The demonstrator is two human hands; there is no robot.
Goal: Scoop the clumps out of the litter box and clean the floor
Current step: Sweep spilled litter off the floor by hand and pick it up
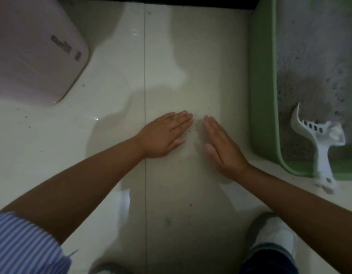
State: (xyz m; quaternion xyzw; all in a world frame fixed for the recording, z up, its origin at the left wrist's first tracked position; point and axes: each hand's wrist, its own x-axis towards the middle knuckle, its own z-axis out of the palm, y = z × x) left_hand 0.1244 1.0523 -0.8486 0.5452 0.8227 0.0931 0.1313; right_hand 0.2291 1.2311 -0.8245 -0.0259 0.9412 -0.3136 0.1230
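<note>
Left hand & right hand flat on floor, open, holding nothing, w/ litter grains between fingertips. Grains probably light, loose, skittery: herd w/ palm edges, don't pinch. Scoop leans in litter box.

Two hands — one litter box, one scoop, one pink bin.

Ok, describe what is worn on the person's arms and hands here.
Both hands are bare: the left hand and right hand carry no gloves, rings or watch that show. Both forearms are uncovered. A blue-and-white striped sleeve covers the left upper arm; no sleeve shows on the right arm.
</note>
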